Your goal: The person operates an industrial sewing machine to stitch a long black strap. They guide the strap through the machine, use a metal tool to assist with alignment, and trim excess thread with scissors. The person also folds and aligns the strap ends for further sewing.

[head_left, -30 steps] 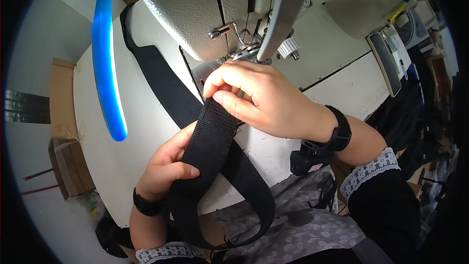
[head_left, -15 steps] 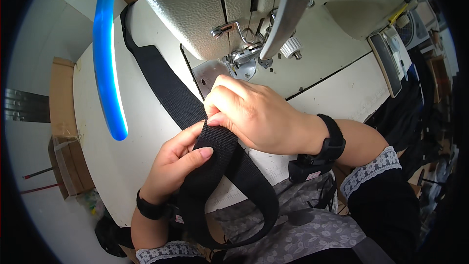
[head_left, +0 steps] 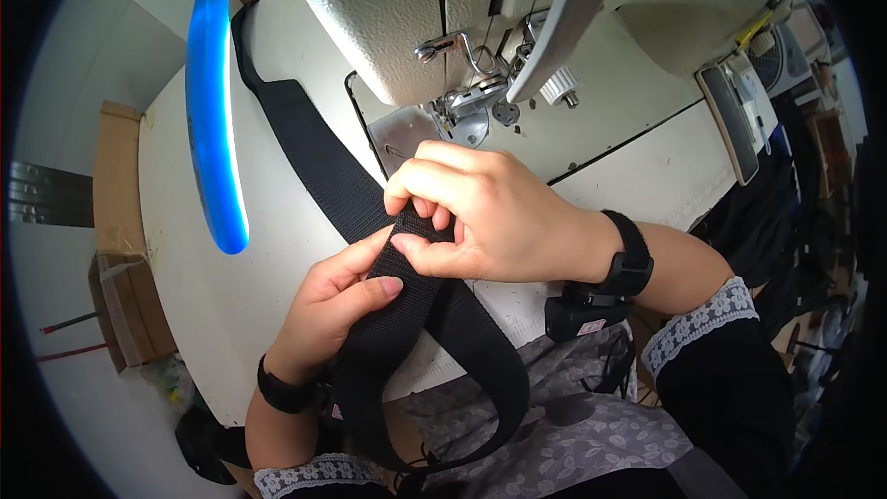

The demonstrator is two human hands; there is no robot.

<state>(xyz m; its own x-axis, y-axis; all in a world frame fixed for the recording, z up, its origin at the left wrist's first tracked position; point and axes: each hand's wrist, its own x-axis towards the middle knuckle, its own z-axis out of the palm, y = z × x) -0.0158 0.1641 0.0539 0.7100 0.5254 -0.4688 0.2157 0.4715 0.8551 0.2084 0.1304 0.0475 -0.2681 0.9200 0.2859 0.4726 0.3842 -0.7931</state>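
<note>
A wide black webbing strap (head_left: 319, 157) runs from the far left of the table toward me, then loops over my lap and back up. My left hand (head_left: 323, 310) grips the strap near its end, thumb lying on top and fingers underneath. At that end, my right hand (head_left: 504, 212) is closed with thumb and forefinger on the webbing's edge; its other fingers curl behind. Just beyond my hands is the sewing machine (head_left: 370, 23), its presser foot (head_left: 473, 102) above the metal plate. The strap lies short of the foot.
A lit blue lamp bar (head_left: 211, 111) hangs over the left of the white table (head_left: 199, 314). A phone (head_left: 730, 120) rests at the table's right side. Cardboard boxes (head_left: 120, 185) stand beyond the left edge, and dark cloth (head_left: 762, 203) is piled at the right.
My right thumb has slid down onto the strap's surface and the right fingers have loosened slightly from their tight pinch. My left hand keeps its hold. The view has shifted a little.
</note>
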